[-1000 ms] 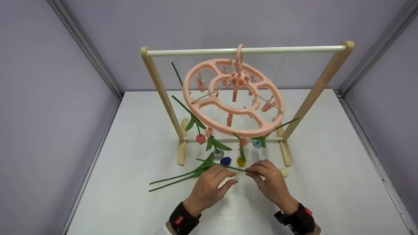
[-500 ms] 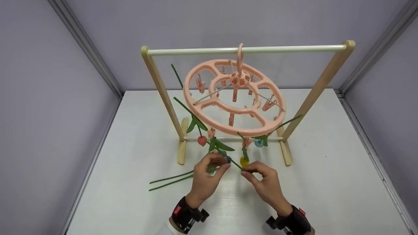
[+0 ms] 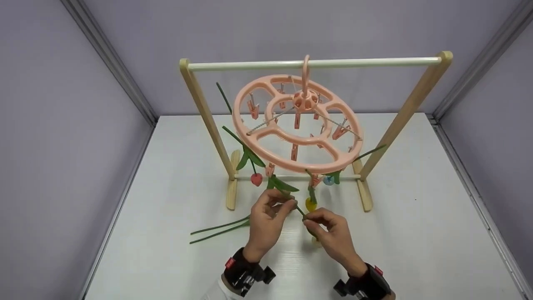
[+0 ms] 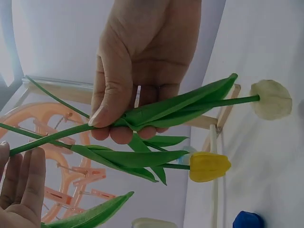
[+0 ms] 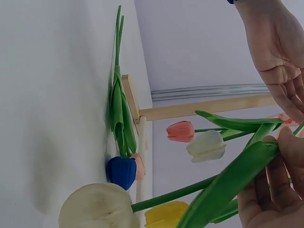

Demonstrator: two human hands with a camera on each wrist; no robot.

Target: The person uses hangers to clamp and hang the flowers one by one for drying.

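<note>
Green stem of a cream tulip held level above the counter, below the peg ring, likely to reach a clip | left hand pinches stem and leaf (thumb on top) | right hand fingers closed on stem.

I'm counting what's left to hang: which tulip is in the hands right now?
The cream tulip: both hands hold its stem off the table. The blue tulip lies on the table; the yellow one already hangs.
</note>
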